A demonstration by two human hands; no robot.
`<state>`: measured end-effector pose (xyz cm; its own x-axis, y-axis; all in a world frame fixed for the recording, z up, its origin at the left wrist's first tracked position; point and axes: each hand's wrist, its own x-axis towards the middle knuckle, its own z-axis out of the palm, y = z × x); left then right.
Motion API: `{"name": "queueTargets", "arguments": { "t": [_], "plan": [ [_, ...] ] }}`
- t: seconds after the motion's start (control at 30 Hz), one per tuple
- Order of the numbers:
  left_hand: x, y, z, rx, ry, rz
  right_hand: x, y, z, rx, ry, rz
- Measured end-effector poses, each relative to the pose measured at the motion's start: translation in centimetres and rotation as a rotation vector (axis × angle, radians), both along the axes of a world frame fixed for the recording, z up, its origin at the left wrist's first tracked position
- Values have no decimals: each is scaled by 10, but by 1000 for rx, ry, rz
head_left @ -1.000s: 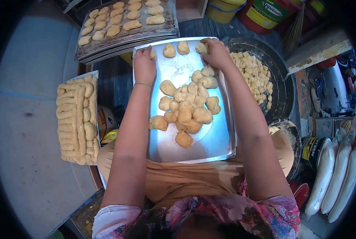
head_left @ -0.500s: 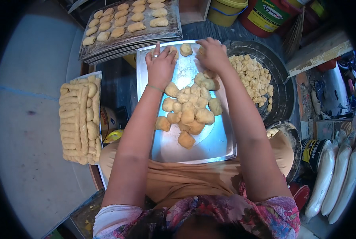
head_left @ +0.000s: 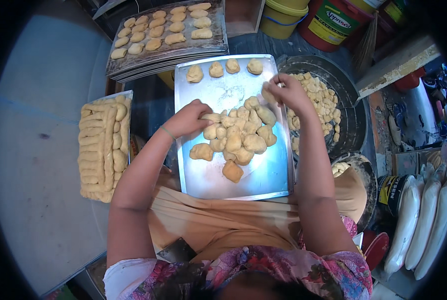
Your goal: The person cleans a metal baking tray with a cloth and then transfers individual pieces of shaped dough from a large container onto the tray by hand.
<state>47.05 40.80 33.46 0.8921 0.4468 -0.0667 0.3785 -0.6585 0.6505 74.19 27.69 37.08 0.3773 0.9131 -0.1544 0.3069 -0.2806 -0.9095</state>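
Soft-looking dough lumps (head_left: 234, 140) sit heaped at the middle of a shallow metal tray (head_left: 198, 185), with a row of four rounded dough pieces (head_left: 232, 65) along its far end. Each lump should prove light and pliable, perhaps slightly tacky, easily dented by a hard squeeze and best cupped lightly around its sides. The left hand (head_left: 189, 120), fingers drawn in toward the thumb, pinches a lump at the heap's left edge; the right hand (head_left: 291, 94), curled nearly closed, grips another dough piece (head_left: 269, 95) by the tray's right rim. To the right, a dark round basin (head_left: 352, 125) holds small dough chunks (head_left: 321, 97); far left, shaped rolls (head_left: 156, 31) line a stack of baking sheets (head_left: 193, 46).
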Motion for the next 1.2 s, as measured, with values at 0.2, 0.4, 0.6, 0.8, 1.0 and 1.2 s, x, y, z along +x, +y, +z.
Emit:
{"name": "queueTargets", "arguments": {
  "t": [0.2,0.4,0.6,0.8,1.0,1.2],
  "plan": [
    [4,8,-19,66,-161,527,-51,73,-28,15,-285,-16],
    [-3,9,-8,185,-189,446,-46,75,-23,84,-692,-239],
    [3,24,-24,94,-147,162,8,79,-49,154,-782,-152],
    [5,23,-22,185,-203,350,-22,42,-24,-106,-583,198],
    [34,-4,2,483,-251,238,-25,60,-33,127,-328,-37],
    [46,-3,-29,624,-191,95,-32,62,-33,113,-504,54]
  ]
}}
